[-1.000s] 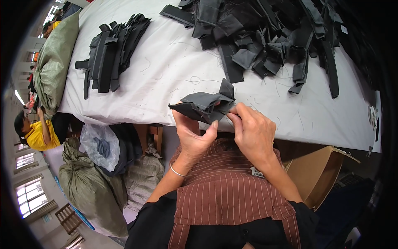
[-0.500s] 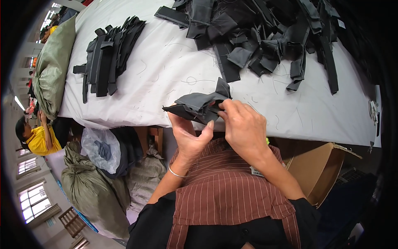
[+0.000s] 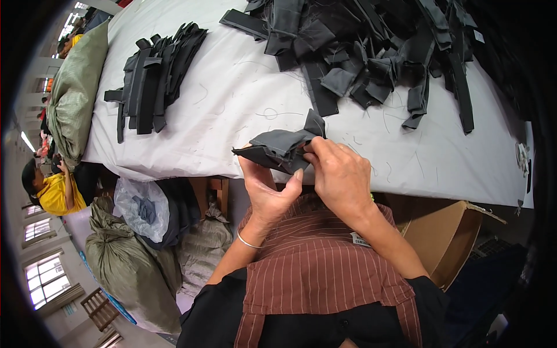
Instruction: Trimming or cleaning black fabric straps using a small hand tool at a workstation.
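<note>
Between my two hands, just above the table's near edge, is a dark grey fabric piece (image 3: 275, 145), folded and bent, with one flap sticking up at its far right. My left hand (image 3: 268, 194) supports it from below and the left, thumb on the near side and the other fingers hidden behind the cloth. My right hand (image 3: 341, 174) pinches its right end between thumb and curled fingers. A neat stack of dark fabric strips (image 3: 152, 87) lies at the far left. A loose heap of similar strips (image 3: 371, 58) covers the far right.
Loose threads are scattered over the white-covered table (image 3: 232, 93). A green sack (image 3: 78, 98) leans at its left end. Below stand another tied sack (image 3: 130, 272), a clear plastic bag (image 3: 142, 211) and, at right, an open cardboard box (image 3: 444, 238). A person in yellow (image 3: 58, 191) sits at left.
The fabric piece has shifted very slightly to the right with my left hand. My right hand keeps its pinch, its fingers a little moved. The stack and heap are unchanged.
</note>
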Available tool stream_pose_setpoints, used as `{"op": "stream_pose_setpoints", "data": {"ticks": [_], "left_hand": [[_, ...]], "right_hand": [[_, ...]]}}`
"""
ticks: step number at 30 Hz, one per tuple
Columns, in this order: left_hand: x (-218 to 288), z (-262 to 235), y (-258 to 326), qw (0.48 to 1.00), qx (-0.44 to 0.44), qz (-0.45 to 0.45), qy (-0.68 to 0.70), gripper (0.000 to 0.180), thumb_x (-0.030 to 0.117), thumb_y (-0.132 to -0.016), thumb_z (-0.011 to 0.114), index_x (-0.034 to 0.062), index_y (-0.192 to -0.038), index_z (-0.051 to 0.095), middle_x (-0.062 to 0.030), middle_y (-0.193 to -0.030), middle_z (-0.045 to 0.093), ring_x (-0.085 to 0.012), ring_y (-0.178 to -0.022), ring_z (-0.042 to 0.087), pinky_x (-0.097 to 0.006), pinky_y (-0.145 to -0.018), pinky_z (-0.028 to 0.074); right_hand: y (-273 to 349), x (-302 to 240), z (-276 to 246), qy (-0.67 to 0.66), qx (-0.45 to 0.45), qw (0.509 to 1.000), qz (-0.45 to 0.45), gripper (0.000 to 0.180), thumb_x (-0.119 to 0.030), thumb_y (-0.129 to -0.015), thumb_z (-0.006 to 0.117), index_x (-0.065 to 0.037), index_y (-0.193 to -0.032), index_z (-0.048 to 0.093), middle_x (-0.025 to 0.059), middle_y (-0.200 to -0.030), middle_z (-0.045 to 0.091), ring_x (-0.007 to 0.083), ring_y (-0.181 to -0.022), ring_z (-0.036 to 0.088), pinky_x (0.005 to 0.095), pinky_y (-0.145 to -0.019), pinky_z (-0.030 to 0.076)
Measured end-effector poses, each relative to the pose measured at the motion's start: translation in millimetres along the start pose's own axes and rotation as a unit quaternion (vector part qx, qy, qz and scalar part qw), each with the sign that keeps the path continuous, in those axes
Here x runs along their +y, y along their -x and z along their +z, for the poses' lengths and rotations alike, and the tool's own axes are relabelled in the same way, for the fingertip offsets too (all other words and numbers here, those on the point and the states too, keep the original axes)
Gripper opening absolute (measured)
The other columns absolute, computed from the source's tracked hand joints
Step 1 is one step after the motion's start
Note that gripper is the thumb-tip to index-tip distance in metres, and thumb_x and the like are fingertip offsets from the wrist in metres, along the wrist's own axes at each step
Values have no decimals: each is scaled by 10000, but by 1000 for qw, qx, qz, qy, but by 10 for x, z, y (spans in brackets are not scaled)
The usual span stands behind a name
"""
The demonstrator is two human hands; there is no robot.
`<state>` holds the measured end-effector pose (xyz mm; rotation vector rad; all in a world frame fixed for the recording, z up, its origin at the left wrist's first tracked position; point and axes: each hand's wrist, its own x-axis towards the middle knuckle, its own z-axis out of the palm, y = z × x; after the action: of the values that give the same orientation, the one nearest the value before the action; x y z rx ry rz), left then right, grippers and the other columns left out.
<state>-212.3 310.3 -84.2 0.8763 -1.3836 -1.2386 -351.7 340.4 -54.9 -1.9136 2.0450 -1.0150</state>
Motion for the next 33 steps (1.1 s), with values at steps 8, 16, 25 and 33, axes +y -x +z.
{"op": "stream_pose_setpoints", "data": {"ticks": [8,16,25,33], "left_hand": [[-25,-50,-49,1000,-12,25,0,695,-36,-680,712,40,-1258,332,-127,-1215,485,-208,-1102,524,-311,-900,413],[52,-94,-11,1000,-8,10,-8,721,-23,-674,727,40,-1265,318,-96,-1183,472,-184,-1106,492,-317,-972,382],[217,-85,-62,996,-20,-14,81,709,-66,-672,693,44,-1273,334,-83,-1171,474,-174,-1072,504,-314,-949,401],[230,-109,-52,994,-46,11,99,632,-58,-722,645,31,-1262,329,-138,-1179,528,-239,-1092,569,-366,-943,457]], "right_hand": [[17,15,-171,-101,-50,988,105,78,-126,-835,634,-71,-859,584,68,-736,641,266,-663,629,387,-546,463],[62,86,-229,-48,-5,999,-3,82,-130,-838,640,-69,-879,604,81,-737,637,275,-648,621,378,-570,465],[54,42,-378,-218,-101,968,75,217,-112,-790,679,-90,-1001,637,100,-831,667,279,-697,631,359,-607,478],[117,86,-186,-346,-234,902,112,291,-71,-770,701,-59,-1049,620,78,-740,639,170,-637,578,301,-599,436]]}}
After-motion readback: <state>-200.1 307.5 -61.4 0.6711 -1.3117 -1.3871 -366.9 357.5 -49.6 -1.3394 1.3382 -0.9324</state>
